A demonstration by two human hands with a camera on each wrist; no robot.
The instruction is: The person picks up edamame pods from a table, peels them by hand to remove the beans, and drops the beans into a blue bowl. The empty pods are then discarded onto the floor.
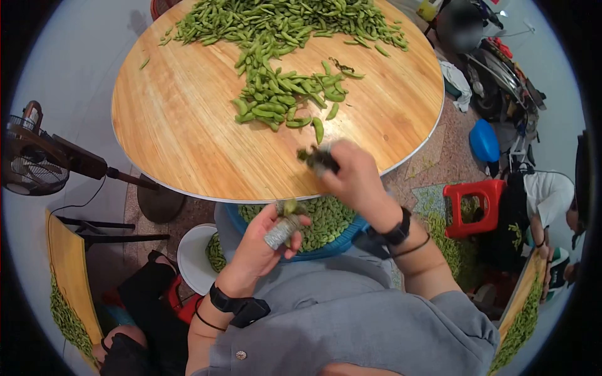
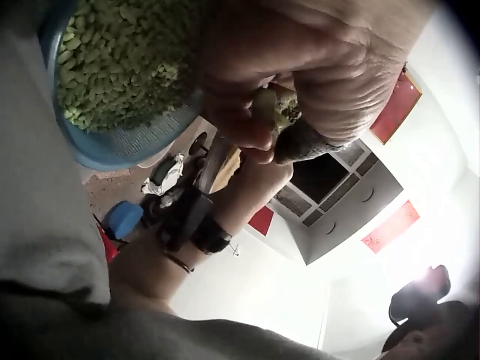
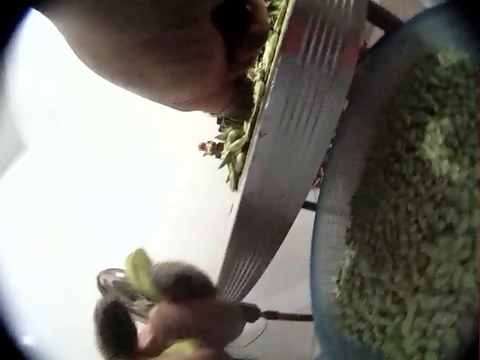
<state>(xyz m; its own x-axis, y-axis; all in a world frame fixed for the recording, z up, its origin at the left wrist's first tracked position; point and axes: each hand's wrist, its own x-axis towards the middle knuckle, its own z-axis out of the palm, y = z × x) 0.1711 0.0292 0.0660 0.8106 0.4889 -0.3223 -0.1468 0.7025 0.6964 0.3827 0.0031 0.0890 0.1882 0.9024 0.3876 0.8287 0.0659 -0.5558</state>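
Observation:
My left hand (image 1: 257,244), with grey wraps on its fingers, holds a green pod (image 1: 290,207) between curled fingers, just past the table's near edge. The left wrist view shows the pod (image 2: 264,109) at the fingertips; in the right wrist view, a pod (image 3: 140,271) stands up from the wrapped fingers. Over the table's near edge, my right hand (image 1: 356,172) is bent around dark, blurred matter at its fingertips; finger wrap and anything gripped there cannot be told apart. Loose pods (image 1: 269,103) lie on the round table (image 1: 188,138) beyond both hands.
A blue basket (image 1: 235,219) of shelled beans sits below the table edge, near my lap. To its left is a white bucket (image 1: 188,250). A fan (image 1: 37,156) stands at the left, a red stool (image 1: 495,203) at the right. Other people sit at both sides.

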